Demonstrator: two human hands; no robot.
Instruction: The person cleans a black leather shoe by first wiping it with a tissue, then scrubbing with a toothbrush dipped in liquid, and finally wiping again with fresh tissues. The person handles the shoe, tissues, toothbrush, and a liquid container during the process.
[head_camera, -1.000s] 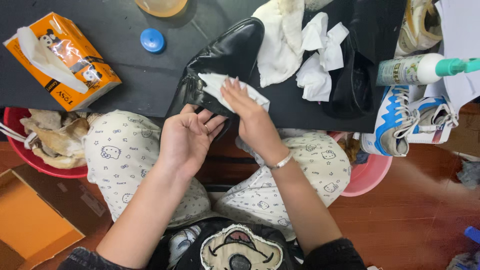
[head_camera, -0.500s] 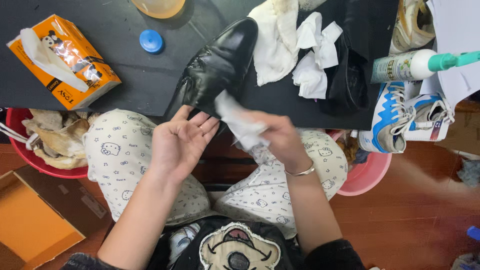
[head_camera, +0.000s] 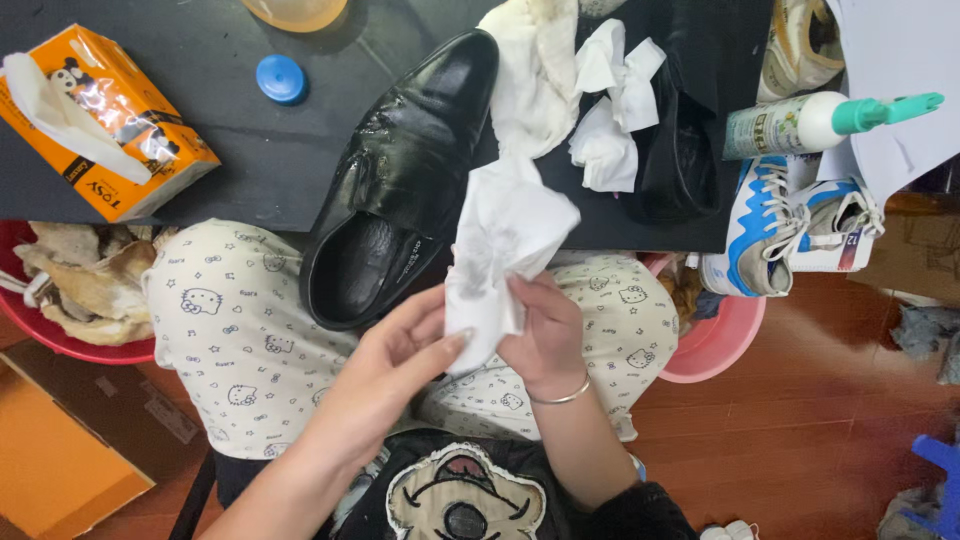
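From the head camera, looking down over my lap: my right hand (head_camera: 548, 335) has its grip clenched on a crumpled white tissue (head_camera: 505, 245), pinching it near the lower edge. My left hand (head_camera: 395, 365) is mostly released, fingers spread, with the fingertips (head_camera: 455, 340) touching the tissue's bottom corner. The tissue is held up above my knees, just in front of the black leather shoe (head_camera: 400, 185), which lies half on the dark desk (head_camera: 250, 150) with its heel overhanging toward my lap.

As I judge it, the shoe could slide off the edge, since neither hand steadies it. The tissue looks damp and greyed in places; it may tear if I tug both corners apart. The spray bottle (head_camera: 800, 120) lies on its side near the sneaker (head_camera: 770, 225), and a stray elbow could roll it off.
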